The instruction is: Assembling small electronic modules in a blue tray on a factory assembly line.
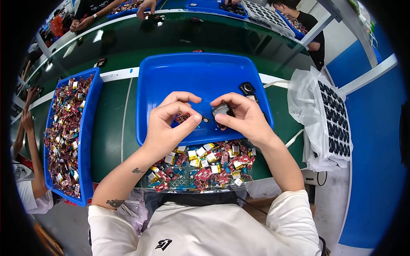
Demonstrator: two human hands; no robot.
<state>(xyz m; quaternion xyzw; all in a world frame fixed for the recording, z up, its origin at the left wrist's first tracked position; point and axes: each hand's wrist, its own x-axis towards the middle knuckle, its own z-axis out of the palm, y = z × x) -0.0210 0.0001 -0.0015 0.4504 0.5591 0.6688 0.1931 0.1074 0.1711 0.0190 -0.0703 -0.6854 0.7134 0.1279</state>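
My left hand [168,124] pinches a small red circuit board [183,118] between thumb and fingers. A small round dark part [206,120] sticks out past the thumb toward the other hand. My right hand [247,119] grips a black and grey device housing [223,113], its thumb across the front. Both hands hover over the near half of a blue tray [196,57], a short gap apart. Inside the tray's right side lies a black device with a round lens-like part [247,88], with another piece partly hidden below it.
In front of me a clear tray [181,184] holds many red boards and silver-yellow batteries. A long blue bin [85,141] of similar boards stands left. Stacked black-pocketed trays in white wrap [304,100] are at right. Across the green conveyor [179,36], other people work.
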